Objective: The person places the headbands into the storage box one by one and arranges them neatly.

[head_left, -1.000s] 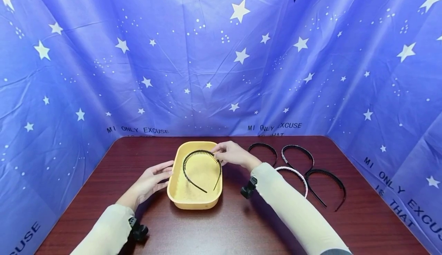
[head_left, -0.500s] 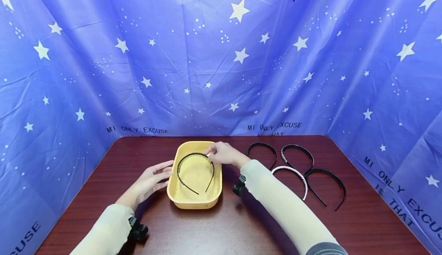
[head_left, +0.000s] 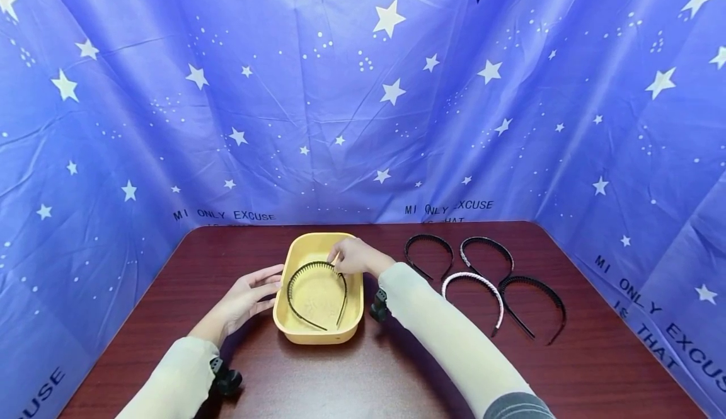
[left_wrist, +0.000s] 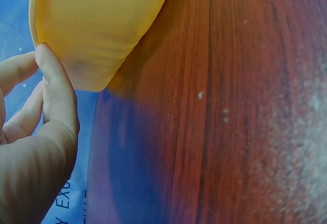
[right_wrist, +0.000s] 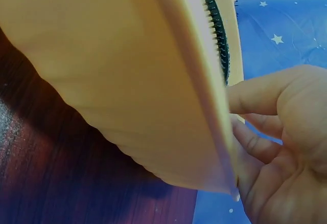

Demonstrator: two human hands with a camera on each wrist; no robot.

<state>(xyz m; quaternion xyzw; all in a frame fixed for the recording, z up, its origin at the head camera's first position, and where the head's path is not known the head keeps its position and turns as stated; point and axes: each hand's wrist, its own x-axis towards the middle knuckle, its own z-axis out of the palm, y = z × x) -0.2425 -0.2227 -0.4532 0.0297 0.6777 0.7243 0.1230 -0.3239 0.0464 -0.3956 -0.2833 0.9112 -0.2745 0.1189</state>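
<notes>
A yellow plastic bin (head_left: 317, 338) stands on the table. Fingers of my left hand (head_left: 241, 302) rest, nearly straight, against its left outer wall; in the left wrist view a fingertip touches the bin's rim (left_wrist: 33, 17). Over the bin's far right corner reaches my right hand (head_left: 360, 257), pinching a black toothed headband (head_left: 300, 270) by its upper right curve. The headband is inside the bin outline, its two ends toward me; whether it touches the bottom I cannot tell. In the right wrist view, the bin wall partly hides the headband (right_wrist: 219, 35).
On the table's right side lie a black headband (head_left: 428, 237), a black-and-grey one (head_left: 482, 239), a white braided one (head_left: 468, 275) and a black wavy one (head_left: 544, 288), some touching. A blue star-printed cloth (head_left: 306, 123) surrounds the dark red table (head_left: 227, 249).
My right hand has carried the black headband leftward and a little toward me, further into the bin. The left hand and the bin have stayed in place.
</notes>
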